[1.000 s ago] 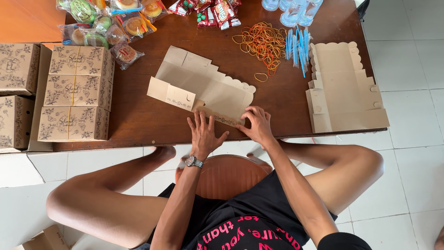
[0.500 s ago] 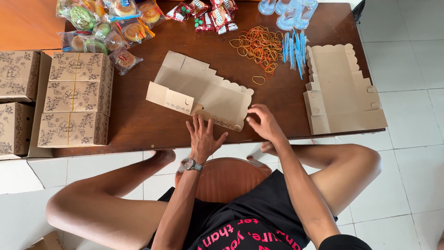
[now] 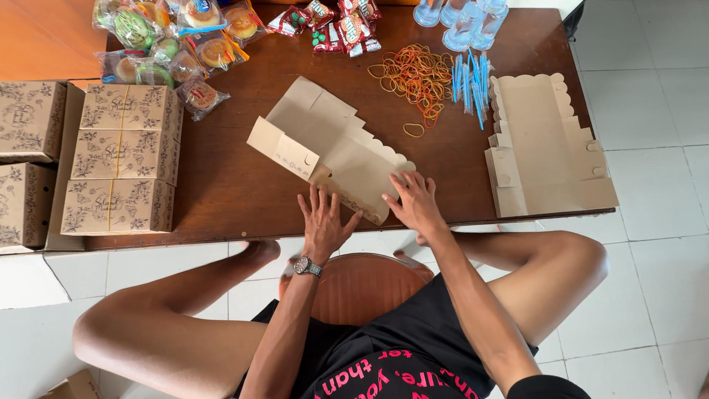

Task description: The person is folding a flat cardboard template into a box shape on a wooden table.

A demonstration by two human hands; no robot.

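Note:
A flat, unfolded tan cardboard box [image 3: 332, 144] with a scalloped edge lies on the dark wooden table [image 3: 236, 188] near its front edge. My left hand [image 3: 323, 222] presses on the box's near flap with fingers spread. My right hand [image 3: 413, 203] rests on the box's right near corner, fingers also spread. Neither hand grips anything; both lie flat on the cardboard. A watch sits on my left wrist.
Folded printed boxes [image 3: 122, 170] are stacked at the left. A pile of flat box blanks [image 3: 546, 148] lies at the right. Wrapped snacks [image 3: 177, 44], rubber bands [image 3: 417, 77], blue straws [image 3: 469, 81] and water cups [image 3: 461, 18] line the far edge.
The flat box has slid slightly toward the front edge and both hands have shifted along its near flap, the right hand moving onto the corner.

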